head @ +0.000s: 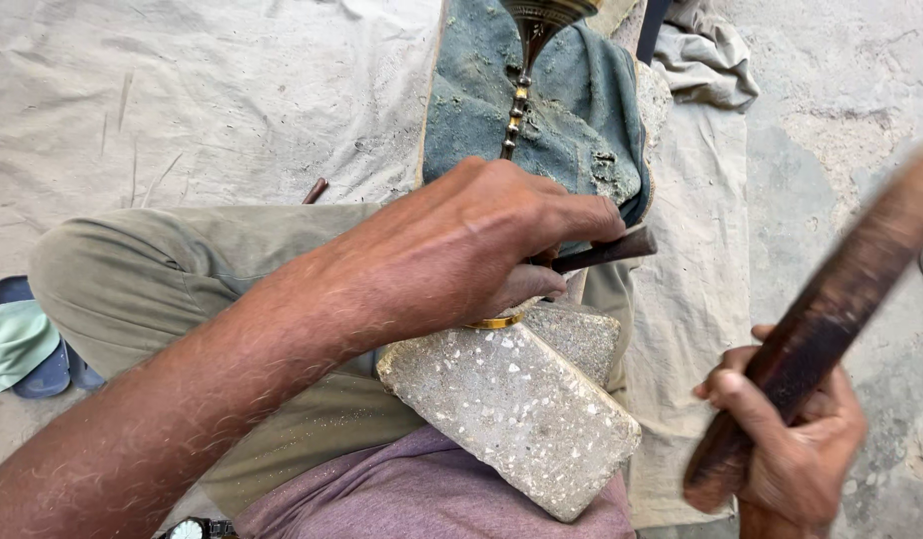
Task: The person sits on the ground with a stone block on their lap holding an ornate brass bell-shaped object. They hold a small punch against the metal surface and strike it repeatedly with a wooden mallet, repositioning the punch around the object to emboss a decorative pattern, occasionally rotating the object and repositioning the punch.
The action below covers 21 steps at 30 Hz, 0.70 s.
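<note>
The left hand (481,245) is reaching across the lap, its fingers curling tight around a dark metal punch (606,250) whose blunt end is sticking out to the right. Under the palm a thin brass ring (494,322) is showing — it is lying at the top edge of a stone block (511,409), a rough grey slab flecked with white chips, tilting on the knee. The right hand (791,449) is gripping the lower end of a dark wooden club (831,309), fingers wrapping fully round it; the club is blurring as it rises toward the right edge. A slim beaded brass stem (517,110) is running up over a dusty blue cloth (571,110). Pale canvas sheeting (202,90) is covering the ground — creased and gritty.
</note>
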Tool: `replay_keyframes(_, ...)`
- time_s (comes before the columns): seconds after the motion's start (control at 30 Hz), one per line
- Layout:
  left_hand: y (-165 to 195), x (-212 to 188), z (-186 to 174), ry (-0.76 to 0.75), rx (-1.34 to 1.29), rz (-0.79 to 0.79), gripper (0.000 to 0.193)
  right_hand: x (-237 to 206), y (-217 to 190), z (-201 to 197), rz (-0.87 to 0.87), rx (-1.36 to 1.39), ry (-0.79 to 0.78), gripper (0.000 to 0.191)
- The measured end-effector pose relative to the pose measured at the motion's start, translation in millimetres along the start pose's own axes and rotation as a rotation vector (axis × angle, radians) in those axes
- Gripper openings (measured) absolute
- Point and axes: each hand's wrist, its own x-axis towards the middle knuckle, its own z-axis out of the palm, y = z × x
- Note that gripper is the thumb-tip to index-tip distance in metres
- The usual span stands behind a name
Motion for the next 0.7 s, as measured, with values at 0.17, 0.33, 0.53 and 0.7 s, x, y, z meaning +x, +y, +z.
replay_keyframes(0.17,-1.4,11.3,10.0,-0.161,0.189,-0.121,0.037,16.8,13.6,4.3,-0.007,0.147,-0.175,0.04)
replay_keyframes(0.33,-2.9,18.9,5.9,-0.221,0.21,-0.099,0.042,16.1,35.1,23.8,-0.238,-0.516,-0.056,0.034)
replay_keyframes(0.53,-4.3,21.7,-0.4,-0.27,0.107,-0.038,0.045,5.5,34.7,28.4,-0.258,-0.309,0.038,0.028)
replay_keyframes(0.7,-1.4,10.8,2.6,-0.191,0.142,-0.081,0.039,21.6,14.6,23.6,-0.195,-0.097,-0.075,0.034)
